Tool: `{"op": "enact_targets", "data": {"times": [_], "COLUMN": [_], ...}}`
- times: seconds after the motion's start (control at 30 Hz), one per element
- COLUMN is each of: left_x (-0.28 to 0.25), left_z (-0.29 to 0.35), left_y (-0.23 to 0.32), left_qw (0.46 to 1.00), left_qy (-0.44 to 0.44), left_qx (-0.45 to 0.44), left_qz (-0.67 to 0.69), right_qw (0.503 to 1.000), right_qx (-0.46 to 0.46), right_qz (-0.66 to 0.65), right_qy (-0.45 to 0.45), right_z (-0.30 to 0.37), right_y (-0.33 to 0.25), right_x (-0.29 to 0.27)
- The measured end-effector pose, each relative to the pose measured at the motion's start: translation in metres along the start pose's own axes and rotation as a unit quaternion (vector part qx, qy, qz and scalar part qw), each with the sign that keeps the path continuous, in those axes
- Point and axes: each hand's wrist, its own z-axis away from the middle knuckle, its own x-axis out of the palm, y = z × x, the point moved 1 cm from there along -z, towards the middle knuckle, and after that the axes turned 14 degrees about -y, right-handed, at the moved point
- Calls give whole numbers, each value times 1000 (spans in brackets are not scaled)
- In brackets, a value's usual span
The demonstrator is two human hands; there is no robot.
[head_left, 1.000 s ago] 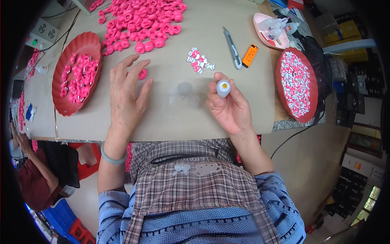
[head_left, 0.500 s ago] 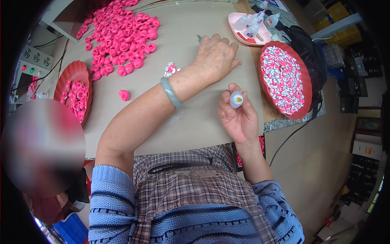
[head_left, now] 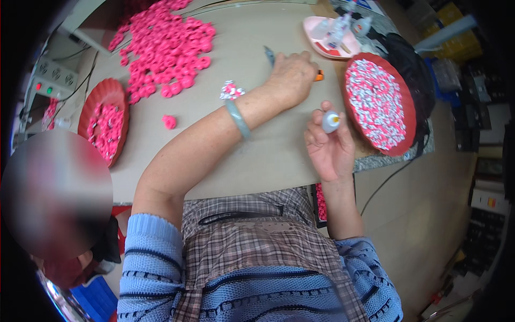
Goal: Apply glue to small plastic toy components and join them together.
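My left hand (head_left: 292, 78) reaches across the table, with its fingers curled down over a slim tool. The tool's grey pointed end (head_left: 269, 55) sticks out on one side and its orange end (head_left: 319, 75) on the other; the middle is hidden under the hand. In my right hand (head_left: 330, 147) is a small translucent white bottle (head_left: 330, 122), seen end-on with a yellow spot at its centre. Beside my left wrist lies a small cluster of white-and-pink pieces (head_left: 230, 90). A single pink piece (head_left: 169, 122) rests left of my forearm.
A heap of pink pieces (head_left: 161, 48) covers the far left. Red scalloped trays hold pink pieces at left (head_left: 102, 88) and white-and-pink ones at right (head_left: 410, 129). Small bottles stand in a pink dish (head_left: 316, 22). A black bag (head_left: 416, 70) lies at the right edge.
The orange end of the tool now shows past my left hand, and more of its grey end is visible. My right hand has shifted slightly right with the bottle.
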Motion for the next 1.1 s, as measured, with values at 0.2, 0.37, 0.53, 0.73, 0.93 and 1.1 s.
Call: {"op": "enact_targets", "data": {"times": [0.2, 0.37, 0.53, 0.73, 0.93, 1.1], "left_x": [-8, -40, -73, -63, -49, -51], "left_z": [17, 101, 218, 254, 244, 252], "left_y": [9, -14, -76, -85, -93, -73], "left_qw": [999, 988, 960, 936, 954, 864], "left_qy": [8, 140, 243, 204, 134, 135], "left_qx": [44, -12, -140, -272, -250, -193], "left_qz": [-4, 66, -9, 90, 92, 445], "right_qw": [1000, 999, 999, 995, 982, 962], "right_qx": [-17, 10, 49, 92, 130, 131], "right_qz": [2, -30, -8, 40, 132, 240], "right_qy": [18, -40, -16, -24, -27, -6], "right_z": [3, -7, -12, -19, -22, -26], "right_y": [2, 8, 25, 52, 70, 82], "right_x": [2, 3, 10, 20, 27, 29]}}
